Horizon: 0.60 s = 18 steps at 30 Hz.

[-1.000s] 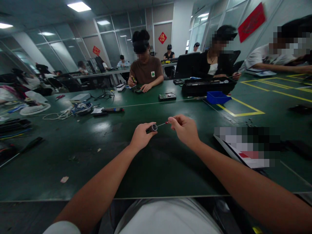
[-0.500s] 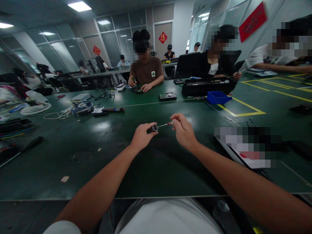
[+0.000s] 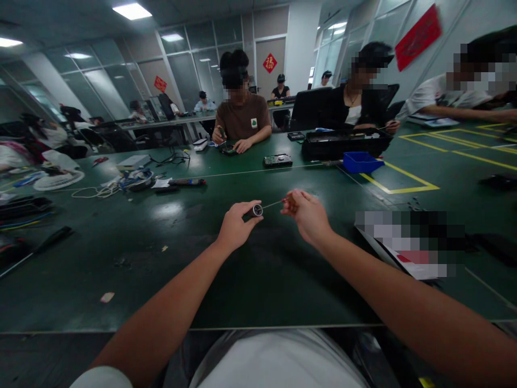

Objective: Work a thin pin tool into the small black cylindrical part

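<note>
My left hand is closed around a small dark cylinder with a pale ring at its end, which faces up and to the right. Between the fingers of my right hand is the red handle of a thin screwdriver. Its metal shaft slopes down leftward, and the tip meets the ringed end of the cylinder; whether it sits inside cannot be made out. Both hands are above the green table, a short gap apart.
A covered booklet or box lies to my right. Farther off are a blue tray, a circuit board device, a black-handled tool and tangled cables. Across the table a person in brown works on a small board.
My right hand has shifted slightly right and turned, with its fingers now more curled over the screwdriver handle. The screwdriver is tilted more steeply. My left hand has hardly moved.
</note>
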{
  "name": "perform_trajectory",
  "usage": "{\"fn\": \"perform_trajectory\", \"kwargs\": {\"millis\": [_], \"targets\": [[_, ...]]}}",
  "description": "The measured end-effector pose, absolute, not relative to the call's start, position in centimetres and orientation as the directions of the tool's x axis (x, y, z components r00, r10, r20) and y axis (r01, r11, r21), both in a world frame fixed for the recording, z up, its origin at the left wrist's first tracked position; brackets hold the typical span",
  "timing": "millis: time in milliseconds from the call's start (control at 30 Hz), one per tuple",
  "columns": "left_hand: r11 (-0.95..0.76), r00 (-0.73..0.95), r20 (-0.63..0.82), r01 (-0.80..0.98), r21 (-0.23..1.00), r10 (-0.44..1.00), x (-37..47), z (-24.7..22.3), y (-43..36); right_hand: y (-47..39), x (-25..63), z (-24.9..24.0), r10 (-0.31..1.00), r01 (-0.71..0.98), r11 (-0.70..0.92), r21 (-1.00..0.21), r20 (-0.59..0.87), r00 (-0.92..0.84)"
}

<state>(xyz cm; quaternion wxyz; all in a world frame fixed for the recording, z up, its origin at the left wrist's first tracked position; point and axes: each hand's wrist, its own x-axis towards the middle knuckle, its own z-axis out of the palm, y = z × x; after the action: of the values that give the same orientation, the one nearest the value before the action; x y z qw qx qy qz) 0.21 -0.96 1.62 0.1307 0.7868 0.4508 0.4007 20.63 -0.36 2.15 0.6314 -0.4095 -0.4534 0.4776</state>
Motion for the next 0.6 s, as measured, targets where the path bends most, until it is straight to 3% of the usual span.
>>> {"fn": "perform_trajectory", "kwargs": {"millis": [67,133,367,600], "targets": [[-0.586,0.273,0.551,0.606,0.538,0.789,0.3,1.8,-1.0,0.1,20.9,1.9,0.992,-0.321,0.099,-0.942,0.069,0.105],[-0.577,0.279,0.543,0.632,0.517,0.792,0.3,1.9,-1.0,0.4,21.1,1.7,0.987,-0.324,0.116,-0.939,0.072,0.144],[-0.55,0.282,0.508,0.656,0.517,0.814,0.1,1.3,-0.7,-0.4,20.4,2.0,0.933,-0.123,0.3,-0.946,0.263,0.246],[-0.517,0.287,0.457,0.67,0.533,0.842,0.3,1.2,-0.7,-1.0,20.6,2.6,0.898,0.066,0.36,-0.931,0.365,0.246]]}}
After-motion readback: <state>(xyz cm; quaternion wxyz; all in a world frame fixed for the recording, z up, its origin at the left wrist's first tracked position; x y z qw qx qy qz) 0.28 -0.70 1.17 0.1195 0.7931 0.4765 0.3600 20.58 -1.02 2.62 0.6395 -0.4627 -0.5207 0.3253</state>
